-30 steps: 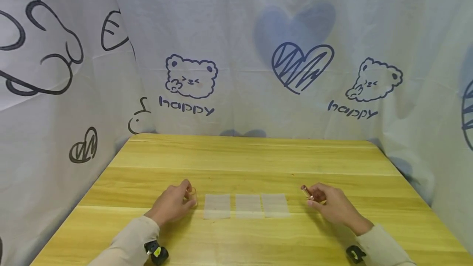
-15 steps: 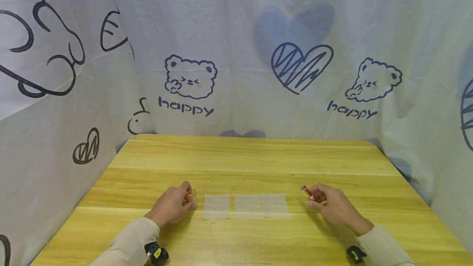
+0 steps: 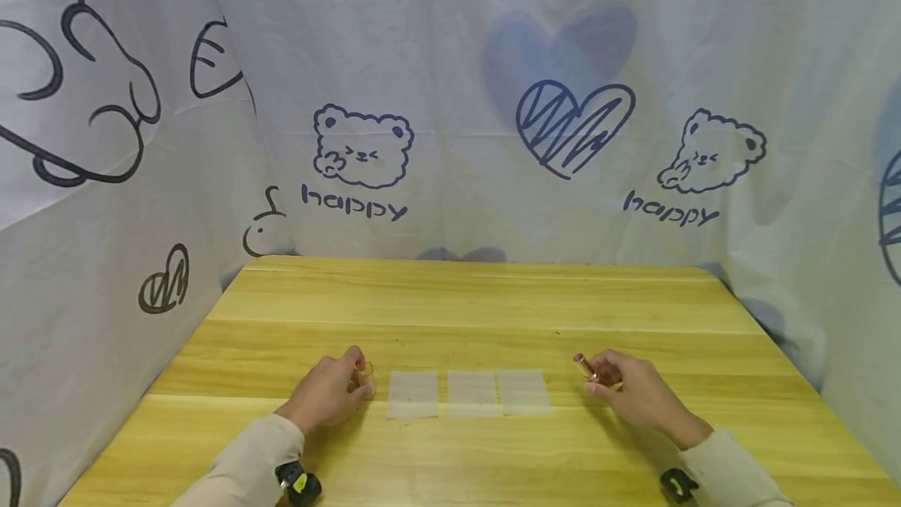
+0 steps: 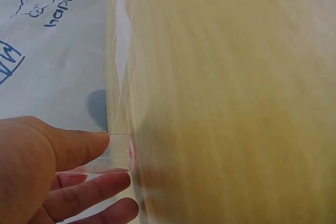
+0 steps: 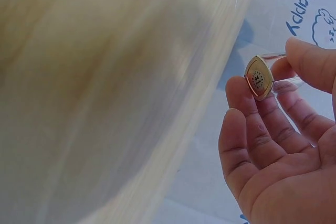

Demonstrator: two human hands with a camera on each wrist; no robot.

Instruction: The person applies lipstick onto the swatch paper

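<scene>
My left hand (image 3: 327, 391) pinches a clear plastic cap (image 4: 122, 150) between thumb and fingers, at the left of the table. In the head view only the pinkish edge of that cap (image 3: 369, 375) shows past the fingertips. On the right side, my right hand (image 3: 637, 391) holds a shiny rose-gold lipstick tube (image 3: 583, 366), tilted with its narrow open-looking end up and away. The right wrist view shows the lipstick's base (image 5: 259, 78), a pointed oval with a printed round label. Part of the lipstick is hidden by the thumb and fingers.
Between the hands, three thin whitish translucent squares, a left one (image 3: 413, 394), a middle one (image 3: 473, 393) and a right one (image 3: 524, 392), lie in a row on the wood-grain table (image 3: 450, 303). A printed cloth (image 3: 450, 178) hangs around the table's back and sides.
</scene>
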